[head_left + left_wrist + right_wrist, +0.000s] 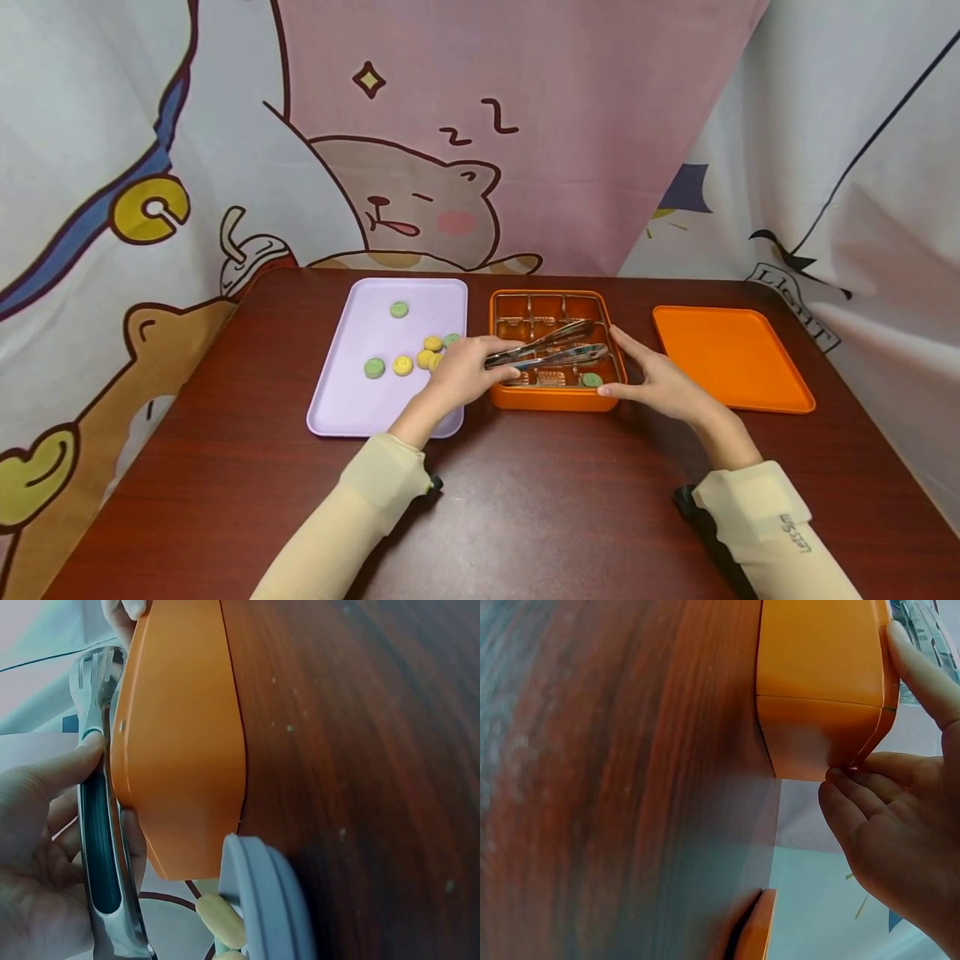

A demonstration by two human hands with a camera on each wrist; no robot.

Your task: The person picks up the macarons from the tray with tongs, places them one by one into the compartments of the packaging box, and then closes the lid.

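Observation:
My left hand (468, 367) grips metal tongs (551, 343) by the handle. The tongs lie slanted over the orange box (555, 402), with their two arms apart and no piece visible between the tips. Inside the box is a clear insert divided into compartments; a green round cookie-like piece (592, 380) sits in the front right one. My right hand (660, 385) touches the box at its right side and front right corner, fingers and thumb spread and fairly straight. The right wrist view shows the fingertips (836, 774) against the box wall (817, 731).
Left of the box, a lilac tray (348, 412) holds several yellow pieces (402, 365) and green pieces (374, 367), partly hidden by my left hand. A flat orange tray or lid (735, 358) lies to the right. Behind the brown table (525, 500) hangs a printed cloth (585, 125).

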